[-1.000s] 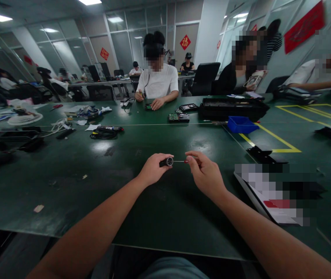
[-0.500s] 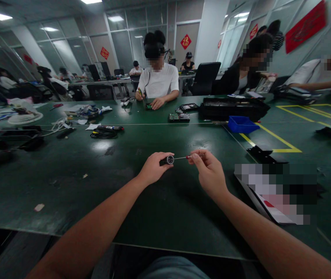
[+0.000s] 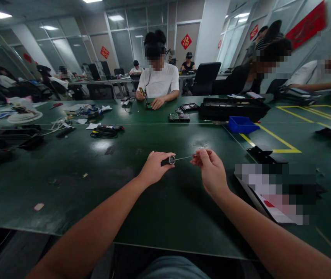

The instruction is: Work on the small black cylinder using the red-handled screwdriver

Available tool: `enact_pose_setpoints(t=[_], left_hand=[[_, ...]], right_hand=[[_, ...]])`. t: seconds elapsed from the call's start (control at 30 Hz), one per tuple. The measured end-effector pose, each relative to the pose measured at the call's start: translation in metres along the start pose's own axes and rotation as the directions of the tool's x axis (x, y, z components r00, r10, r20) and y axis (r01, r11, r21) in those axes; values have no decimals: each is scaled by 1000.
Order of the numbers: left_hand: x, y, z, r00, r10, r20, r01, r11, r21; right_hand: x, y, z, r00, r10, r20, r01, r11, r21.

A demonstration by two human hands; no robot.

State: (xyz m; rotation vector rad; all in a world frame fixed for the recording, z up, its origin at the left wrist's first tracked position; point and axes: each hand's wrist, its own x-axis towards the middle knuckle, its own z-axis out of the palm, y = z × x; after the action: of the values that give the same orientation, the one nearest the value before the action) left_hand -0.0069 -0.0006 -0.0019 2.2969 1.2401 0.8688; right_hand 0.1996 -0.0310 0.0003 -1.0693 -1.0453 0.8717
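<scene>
The left hand is closing around a small black cylinder, thumb on top and fingers curled beneath, so that only its silver-ringed end is showing past the fingertips. The right hand is pinching the handle of a precision screwdriver between thumb and forefinger, with the other fingers folded in; the handle is mostly hidden (only a trace of red is showing). The thin metal shaft is running across the gap between the hands, and its tip is meeting the ringed end of the cylinder. Whether the tip is sitting inside the ring I cannot tell.

Both hands are hovering just above the dark green table, and the cylinder is lying left of the blue plastic bin and closer to the person. Just behind the bin a long black case is lying open. Left of the bin, at about the same depth, a green circuit board is resting flat, and much farther left of the bin a coiled black cable is lying on the table. A yellow tape line is running along the right side of the bin, and a flat black part is sitting on the near side of it. Beyond the bin and to its left, a co-worker in a white shirt is sitting across the table, working on something small with both hands.
</scene>
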Motion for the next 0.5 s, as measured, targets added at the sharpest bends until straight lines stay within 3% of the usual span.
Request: enact_pose_setpoints(t=[0.2,0.5], left_hand=[[0,-3,1,999,30,-12,-29,999,17],[0,0,0,1000,19,-5,-19,999,41]], right_hand=[[-7,-11,1,992,-114,48,121,976,-180],[-12,-14,1,968,-219,120,245,927,-285]])
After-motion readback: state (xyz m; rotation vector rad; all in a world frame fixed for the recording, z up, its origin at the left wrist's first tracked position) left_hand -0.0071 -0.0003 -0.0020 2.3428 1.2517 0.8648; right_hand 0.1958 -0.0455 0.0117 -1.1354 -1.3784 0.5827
